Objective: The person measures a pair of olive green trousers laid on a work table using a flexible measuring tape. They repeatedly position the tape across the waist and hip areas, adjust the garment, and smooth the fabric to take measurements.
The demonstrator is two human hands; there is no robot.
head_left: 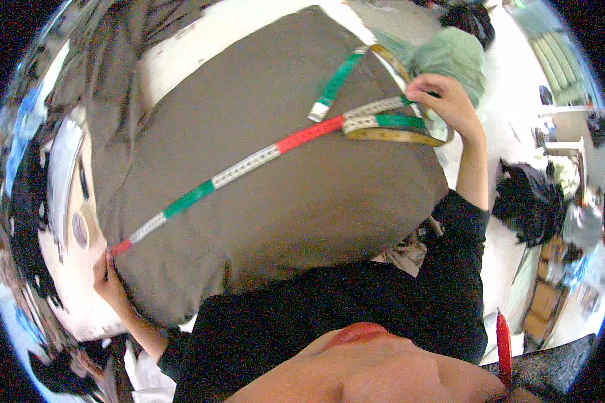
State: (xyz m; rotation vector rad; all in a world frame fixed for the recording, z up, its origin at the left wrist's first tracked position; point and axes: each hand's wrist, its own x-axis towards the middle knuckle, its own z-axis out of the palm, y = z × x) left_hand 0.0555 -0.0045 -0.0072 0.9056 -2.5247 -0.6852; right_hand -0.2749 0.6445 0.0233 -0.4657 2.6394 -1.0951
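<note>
1. Measuring tape (245,166), head view: it runs slantwise over the grey-brown cloth (262,221), lower left to upper right, in red, white and green bands; the stretch between the hands looks straight, though whether it touches the fabric all along I cannot tell.
2. Left hand (107,274): fingers pinched together on a red section, at the cloth's left edge; whether the tape's very tip sits under them is hidden.
3. Right hand (449,102): thumb and fingertips closed on the tape near the cloth's right edge; spare length loops around and below this hand, partly showing a yellow face; one loose end reaches back over the cloth.
4. Done, as far as I can judge: the cloth is spread mostly smooth, with folds along its left side; the tape is drawn out across it and secured at two points.
5. Left, in my judgement: settling the reading and recording it; no mark on the cloth can be made out; the red pen (504,346) at lower right is in neither hand; measuring looks under way, not finished.
</note>
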